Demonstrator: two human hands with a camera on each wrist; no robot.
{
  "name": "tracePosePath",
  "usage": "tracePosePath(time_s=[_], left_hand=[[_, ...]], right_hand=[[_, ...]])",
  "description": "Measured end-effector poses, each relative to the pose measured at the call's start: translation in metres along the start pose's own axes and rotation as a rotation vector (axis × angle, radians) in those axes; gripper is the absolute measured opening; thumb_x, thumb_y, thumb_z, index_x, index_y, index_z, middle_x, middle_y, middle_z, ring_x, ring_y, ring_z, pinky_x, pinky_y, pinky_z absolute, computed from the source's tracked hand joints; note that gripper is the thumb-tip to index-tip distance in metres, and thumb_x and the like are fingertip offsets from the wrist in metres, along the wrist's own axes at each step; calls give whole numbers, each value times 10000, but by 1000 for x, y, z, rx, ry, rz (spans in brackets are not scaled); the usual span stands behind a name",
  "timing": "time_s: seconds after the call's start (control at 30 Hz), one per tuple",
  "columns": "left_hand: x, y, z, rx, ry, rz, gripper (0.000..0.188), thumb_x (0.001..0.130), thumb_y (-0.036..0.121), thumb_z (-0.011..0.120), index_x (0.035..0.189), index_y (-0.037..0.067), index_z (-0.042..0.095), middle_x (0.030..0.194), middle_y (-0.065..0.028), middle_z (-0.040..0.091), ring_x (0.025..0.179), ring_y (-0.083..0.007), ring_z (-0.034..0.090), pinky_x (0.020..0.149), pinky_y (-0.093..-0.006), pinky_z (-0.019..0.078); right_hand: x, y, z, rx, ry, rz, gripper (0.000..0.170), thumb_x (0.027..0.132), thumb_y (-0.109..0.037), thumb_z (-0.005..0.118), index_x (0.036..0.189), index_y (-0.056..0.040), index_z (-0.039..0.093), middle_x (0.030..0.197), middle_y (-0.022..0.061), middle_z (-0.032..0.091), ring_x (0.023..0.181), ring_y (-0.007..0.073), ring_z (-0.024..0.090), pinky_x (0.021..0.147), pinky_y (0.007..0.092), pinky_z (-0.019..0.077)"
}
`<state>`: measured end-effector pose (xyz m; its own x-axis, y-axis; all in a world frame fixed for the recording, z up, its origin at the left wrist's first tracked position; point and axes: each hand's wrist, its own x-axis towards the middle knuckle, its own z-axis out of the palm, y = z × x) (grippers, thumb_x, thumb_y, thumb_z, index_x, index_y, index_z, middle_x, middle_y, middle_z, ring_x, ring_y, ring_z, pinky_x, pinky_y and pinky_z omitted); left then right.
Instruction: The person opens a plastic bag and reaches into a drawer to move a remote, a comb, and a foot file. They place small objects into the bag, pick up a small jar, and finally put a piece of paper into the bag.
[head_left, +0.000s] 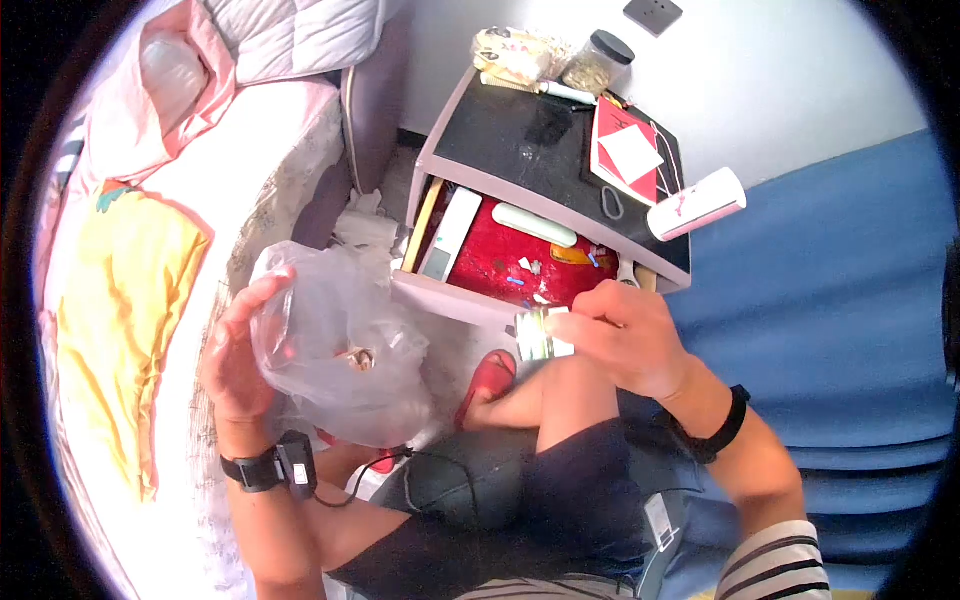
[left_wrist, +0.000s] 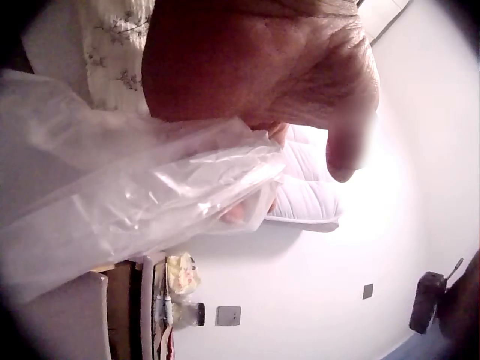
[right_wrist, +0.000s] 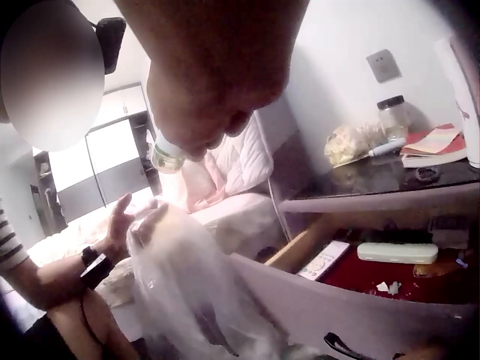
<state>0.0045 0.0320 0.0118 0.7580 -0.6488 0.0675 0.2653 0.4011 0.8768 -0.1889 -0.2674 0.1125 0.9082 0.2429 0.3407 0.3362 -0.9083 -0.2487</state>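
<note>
Translucent white plastic bag [head_left: 340, 410] hangs at the left hand, betw. bed and cabinet, its thin film slack & crumpled. Biggest thing around is the white-sheeted bed [head_left: 290, 130], on the left; next, the pinkish-grey bedside cabinet w/ glossy black top [head_left: 520, 140], up against the wall, its pale-fronted, red-lined drawer [head_left: 460, 303] pulled out. Left hand [head_left: 240, 350] has thumb standing off, fingers spread & partly veiled by film; can't tell if they're inside the bag's mouth or just behind it. Right hand [head_left: 635, 340], near the drawer front and apart from the bag, pinches a small item (below) betw. thumb & fingers. In the drawer: flat white remote control [head_left: 452, 232] and, beside it, long pale-green rounded case [head_left: 535, 225]. Smaller: the pinched green-and-white item [head_left: 537, 334], poss. a short cylinder; exact type unclear. Smallest: white scraps [head_left: 525, 264] on the red lining. For good handling, I'd hold the bag's mouth wide w/ the left fingers, b/c limp film likely folds in on itself; pinch the item firmly but w/o squeezing, & carry it well clear of the drawer's edge. If it's brought to the bag, best let go only past the rim, else it could slip down outside.
</note>
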Motion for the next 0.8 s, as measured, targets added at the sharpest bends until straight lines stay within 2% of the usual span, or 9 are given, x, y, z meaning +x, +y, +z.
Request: tracePosePath(time_s=[0.1,0.2,0.3,0.4,0.6,0.7,0.8], left_hand=[[1,4,7,-40,46,6,629,775,476,446,1152,-24,494,1256,-160,434,1045,-182,468,654,-210,422],[1,4,6,-23,10,13,615,773,473,454,1133,-21,513,1240,-157,451,1024,-174,480,644,-211,424],[2,5,8,-45,34,0,604,765,474,469,1122,-10,529,1225,-146,469,1014,-164,483,633,-206,423],[3,3,5,-59,22,2,602,764,473,471,1123,-7,529,1225,-139,470,1006,-152,485,636,-202,422],[5,0,1,-96,-8,-7,592,770,459,473,1129,-9,521,1222,-133,474,977,-137,500,640,-200,425],[5,1,1,-95,-5,-4,591,771,455,475,1128,-15,518,1215,-132,480,969,-136,506,638,-202,428],[6,2,2,-96,-4,-2,590,771,455,474,1123,-16,521,1209,-132,485,985,-140,502,637,-203,432]], right_hand=[[12,-14,-6,65,32,-95,288,599,-55,651,881,-104,623,725,31,516,592,182,525,493,277,420],[18,-26,-13,-12,-10,-167,291,590,-64,660,874,-114,624,727,26,515,585,175,517,485,270,415],[24,-34,-13,-53,78,-215,317,600,-181,694,909,-197,621,714,-10,493,587,173,495,486,275,390],[29,-41,-17,-27,150,-275,368,577,-178,731,928,-201,627,705,-15,495,560,167,483,466,265,367],[37,-50,-19,-39,193,-336,394,591,-159,726,971,-197,630,756,-9,533,546,147,486,453,267,359],[40,-56,-20,-36,175,-320,375,534,-27,693,870,-181,629,743,2,443,563,155,454,468,250,376],[39,-55,-18,-39,170,-330,391,520,-17,699,867,-183,630,738,4,437,570,160,459,470,252,377]])
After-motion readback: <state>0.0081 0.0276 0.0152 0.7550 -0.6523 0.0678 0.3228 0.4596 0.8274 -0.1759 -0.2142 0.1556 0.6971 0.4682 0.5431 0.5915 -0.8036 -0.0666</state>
